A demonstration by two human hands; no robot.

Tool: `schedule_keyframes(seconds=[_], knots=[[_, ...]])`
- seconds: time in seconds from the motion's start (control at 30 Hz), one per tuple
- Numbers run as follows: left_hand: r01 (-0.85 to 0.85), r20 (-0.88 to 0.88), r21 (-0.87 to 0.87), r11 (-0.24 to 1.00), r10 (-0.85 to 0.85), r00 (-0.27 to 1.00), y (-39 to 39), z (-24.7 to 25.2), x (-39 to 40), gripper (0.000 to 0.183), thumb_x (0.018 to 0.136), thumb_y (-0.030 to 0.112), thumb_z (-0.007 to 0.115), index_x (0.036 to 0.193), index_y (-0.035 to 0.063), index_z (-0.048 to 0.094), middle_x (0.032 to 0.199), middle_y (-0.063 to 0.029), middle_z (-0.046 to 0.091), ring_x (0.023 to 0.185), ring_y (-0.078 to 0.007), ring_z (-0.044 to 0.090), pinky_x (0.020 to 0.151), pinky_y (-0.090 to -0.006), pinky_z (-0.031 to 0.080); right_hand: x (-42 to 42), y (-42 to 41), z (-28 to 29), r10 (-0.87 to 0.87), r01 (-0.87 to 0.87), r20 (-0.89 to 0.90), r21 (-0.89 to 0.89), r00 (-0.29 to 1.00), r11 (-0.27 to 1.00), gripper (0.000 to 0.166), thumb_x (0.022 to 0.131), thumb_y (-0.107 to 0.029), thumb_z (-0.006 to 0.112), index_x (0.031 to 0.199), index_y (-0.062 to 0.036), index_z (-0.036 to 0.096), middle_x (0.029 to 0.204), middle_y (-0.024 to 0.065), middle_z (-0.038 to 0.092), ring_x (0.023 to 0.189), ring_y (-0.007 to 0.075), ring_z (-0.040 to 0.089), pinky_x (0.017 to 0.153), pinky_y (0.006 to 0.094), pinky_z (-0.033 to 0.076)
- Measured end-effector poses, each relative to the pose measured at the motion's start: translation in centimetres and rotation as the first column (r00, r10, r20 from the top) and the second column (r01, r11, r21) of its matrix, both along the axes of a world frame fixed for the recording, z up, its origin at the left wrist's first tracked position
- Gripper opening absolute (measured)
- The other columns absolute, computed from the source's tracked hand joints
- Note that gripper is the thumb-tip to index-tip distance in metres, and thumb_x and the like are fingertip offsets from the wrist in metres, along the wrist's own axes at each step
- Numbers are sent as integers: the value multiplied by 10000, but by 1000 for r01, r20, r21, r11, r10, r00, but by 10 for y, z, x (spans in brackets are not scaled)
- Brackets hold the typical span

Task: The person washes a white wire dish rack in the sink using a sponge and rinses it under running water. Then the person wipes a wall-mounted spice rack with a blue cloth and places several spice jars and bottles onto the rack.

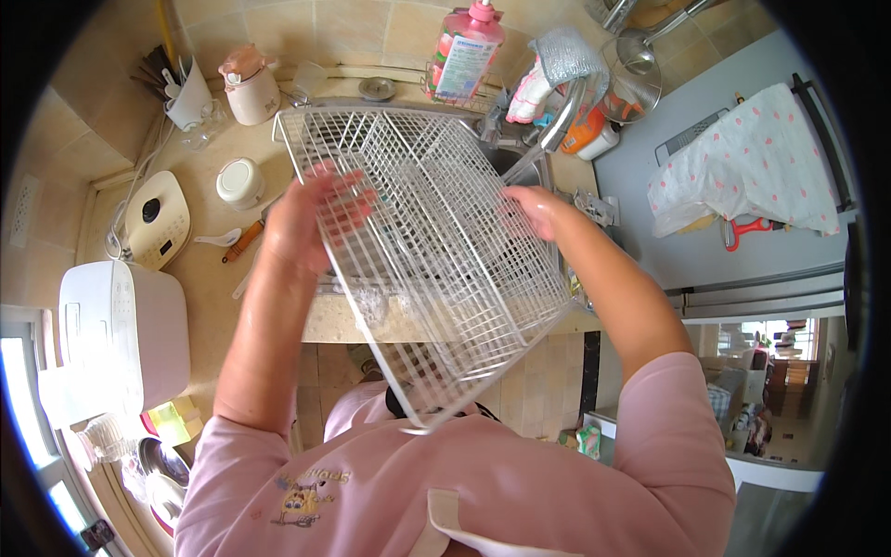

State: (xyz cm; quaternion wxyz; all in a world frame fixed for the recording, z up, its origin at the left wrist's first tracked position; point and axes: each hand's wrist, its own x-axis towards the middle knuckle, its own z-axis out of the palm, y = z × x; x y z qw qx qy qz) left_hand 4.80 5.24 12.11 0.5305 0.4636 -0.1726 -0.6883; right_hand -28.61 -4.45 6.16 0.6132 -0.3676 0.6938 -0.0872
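Note:
A large white wire rack (452,244) with a middle divider is held tilted over the sink and the counter's front edge. My left hand (313,216) is at the rack's left side, its fingers behind or among the wires. My right hand (532,211) holds the rack's right side, near the stream of water. The chrome faucet (562,118) runs into the metal sink (534,174), which the rack largely covers. Both hands look wet.
Behind the sink stands a pink soap bottle (465,56). On the left counter are a round white container (240,182), a spoon (221,238), a cream jug (250,94) and a white appliance (125,334). A cloth (752,167) lies on a grey surface at right.

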Motion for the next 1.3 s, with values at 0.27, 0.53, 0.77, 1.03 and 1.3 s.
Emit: schedule_keyframes(seconds=[0.27,0.53,0.77,1.03,1.3], knots=[[-124,-382,93,988,151,912,63,22,-123,451,835,-13,388,1284,-14,343,1178,-168,450,1014,-373,541,877,-498,484,0,-75,-15,205,-258,-184,-335,961,906,399,877,-329,571,1176,-64,569,1035,77,623,944,187,568,799,331,464],[-95,-472,151,984,156,867,63,19,-177,468,791,-80,413,1242,28,349,1134,-113,449,966,-277,553,816,-432,526,20,-71,-7,328,-200,221,-455,919,868,368,910,-251,545,1191,-14,559,1119,76,619,1046,196,557,946,332,416],[-69,-479,123,990,120,869,58,23,-193,465,777,-82,396,1228,31,375,1144,-110,459,976,-288,554,831,-443,512,-27,-80,-48,596,-725,-414,-377,688,576,726,927,-533,382,1453,-63,212,1513,175,176,1404,280,159,1132,363,153],[-144,-489,131,981,190,851,41,2,-184,460,773,-77,386,1225,3,370,1134,-136,462,976,-330,554,828,-479,524,3,-59,-26,853,-822,-330,-539,405,182,626,981,-431,315,1447,-29,199,1504,168,214,1401,277,178,1137,341,142],[-218,-428,140,966,258,866,42,0,-156,510,752,-70,382,1257,1,358,1150,-144,462,1046,-364,539,835,-473,520,-66,-43,7,731,-826,-386,-284,563,486,732,928,-499,452,1436,-19,236,1481,180,271,1371,275,263,1104,318,220]])
